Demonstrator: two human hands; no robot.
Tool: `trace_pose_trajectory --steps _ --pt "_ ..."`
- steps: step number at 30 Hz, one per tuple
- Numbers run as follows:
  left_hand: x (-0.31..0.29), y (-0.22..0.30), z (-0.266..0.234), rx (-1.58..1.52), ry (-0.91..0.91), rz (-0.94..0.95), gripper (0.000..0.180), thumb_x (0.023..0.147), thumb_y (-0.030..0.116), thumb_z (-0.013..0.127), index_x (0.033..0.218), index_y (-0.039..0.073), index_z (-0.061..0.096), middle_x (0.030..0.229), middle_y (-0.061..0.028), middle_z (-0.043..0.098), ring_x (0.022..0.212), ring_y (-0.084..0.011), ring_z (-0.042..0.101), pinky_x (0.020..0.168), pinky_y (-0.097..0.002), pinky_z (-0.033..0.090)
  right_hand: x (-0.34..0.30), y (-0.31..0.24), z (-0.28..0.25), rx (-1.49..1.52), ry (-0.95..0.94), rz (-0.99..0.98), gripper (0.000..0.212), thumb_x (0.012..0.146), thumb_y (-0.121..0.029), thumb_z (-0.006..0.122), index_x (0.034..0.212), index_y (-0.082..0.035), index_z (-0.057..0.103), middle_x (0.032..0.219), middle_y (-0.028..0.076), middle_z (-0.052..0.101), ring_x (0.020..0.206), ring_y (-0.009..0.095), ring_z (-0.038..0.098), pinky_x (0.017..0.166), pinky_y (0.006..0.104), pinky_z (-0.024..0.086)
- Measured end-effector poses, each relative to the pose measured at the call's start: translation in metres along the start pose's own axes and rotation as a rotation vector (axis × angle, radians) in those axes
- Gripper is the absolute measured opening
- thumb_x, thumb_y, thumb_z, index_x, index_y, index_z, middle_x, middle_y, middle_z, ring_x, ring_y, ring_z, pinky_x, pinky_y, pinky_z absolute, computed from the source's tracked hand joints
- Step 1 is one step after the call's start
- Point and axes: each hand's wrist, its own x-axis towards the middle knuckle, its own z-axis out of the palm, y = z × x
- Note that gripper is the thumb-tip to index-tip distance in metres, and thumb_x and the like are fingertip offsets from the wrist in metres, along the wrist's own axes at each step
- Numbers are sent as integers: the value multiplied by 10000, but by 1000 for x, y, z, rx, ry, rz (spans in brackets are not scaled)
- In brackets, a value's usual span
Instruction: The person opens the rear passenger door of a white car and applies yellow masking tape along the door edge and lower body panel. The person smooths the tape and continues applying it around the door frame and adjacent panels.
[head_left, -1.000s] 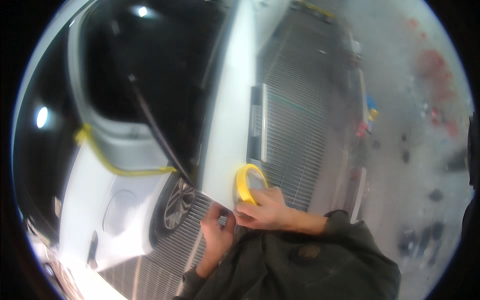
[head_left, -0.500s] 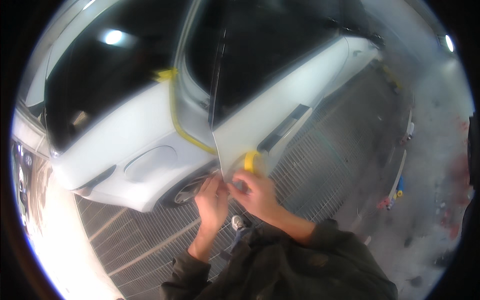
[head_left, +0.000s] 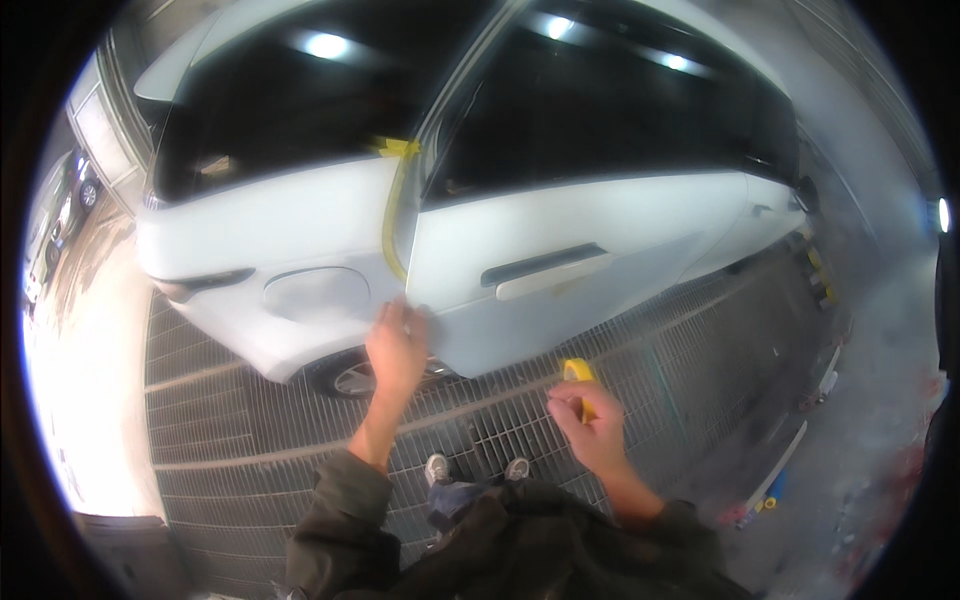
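My right hand (head_left: 590, 425) is closed around a roll of yellow masking tape (head_left: 578, 372), held over the grating and away from the car. My left hand (head_left: 397, 350) is raised with bent fingers at the lower rear edge of the white car door (head_left: 560, 225). Motion smears those fingertips, so whether they touch the door or pinch anything is unclear. A strip of yellow tape (head_left: 393, 225) runs down the door opening's edge on the rear body panel, with a loose bunch at the window corner. The door stands slightly ajar.
Beneath me is a metal floor grating (head_left: 300, 440), with my two shoes (head_left: 438, 470) on it. The rear wheel (head_left: 350, 378) sits below the rear panel. A long pale strip (head_left: 778, 465) and a blue roll (head_left: 777, 487) lie on the floor at right. Another car (head_left: 62, 215) stands far left.
My hands, together at the door edge before, have moved apart. The right one carried the tape roll right and toward me. The gap at the door looks narrower, and the view has turned.
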Motion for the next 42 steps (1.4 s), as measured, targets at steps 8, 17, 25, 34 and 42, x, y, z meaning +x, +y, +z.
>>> trace_pose_trajectory --steps 8,17,25,34,42 --pt "-64 52 -23 21 -29 -97 219 946 206 682 895 12 593 816 -187 666 730 -406 670 649 -473 528 13 24 -97 60 146 -91 44 939 -14 695 980 -24 683 972 19 702 696 24 496 620 181 411" --pt "-140 113 -58 -2 -283 100 407 929 204 766 662 10 527 586 -148 536 457 -327 514 443 -393 387 2 37 -144 -67 385 -168 66 973 -48 674 1037 -38 683 896 -15 629 641 28 459 576 183 393" --pt "-196 145 -59 -241 -676 594 342 909 187 759 647 87 563 560 -51 565 473 -230 589 437 -349 463 -95 1 -145 -218 638 -146 94 939 35 686 1014 -3 645 1028 72 714 767 44 519 672 194 423" --pt "-267 197 -29 -586 -679 611 289 859 238 806 680 88 635 593 -29 607 483 -197 617 419 -337 473 -156 -53 -178 -225 610 -174 64 966 -25 673 1008 15 645 1014 102 717 643 33 485 626 205 414" --pt "-275 247 -27 -565 -539 564 323 797 172 836 605 104 586 598 -39 641 480 -195 630 430 -318 474 -183 -54 -220 -294 517 -171 20 933 29 646 929 33 664 960 91 718 623 40 488 593 216 401"
